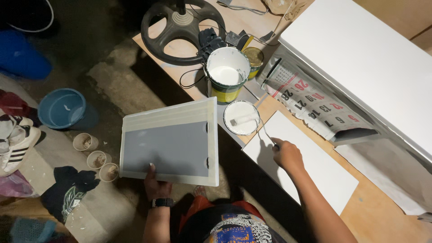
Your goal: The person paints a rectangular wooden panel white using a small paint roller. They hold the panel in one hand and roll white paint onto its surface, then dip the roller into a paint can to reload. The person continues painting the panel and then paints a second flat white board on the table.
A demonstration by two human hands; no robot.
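My left hand (155, 182) grips the near edge of a flat panel (171, 141), white at the borders with a grey rectangle in the middle, held out over the dark floor. My right hand (286, 154) holds the thin handle of a small paint roller (243, 119). The roller head rests in a round lid (242, 118) full of white paint. Beyond the lid stands an open paint can (227, 74) with white paint inside. A white flat board (301, 162) lies on the wooden table under my right hand.
A large white painted panel (360, 58) lies across the table on a calendar sheet (310, 101). A black fan base (180, 29) and a small tin (254, 56) sit at the table's far end. On the floor: a blue bowl (60, 108), three small cups (96, 157), shoes (15, 144), clothing.
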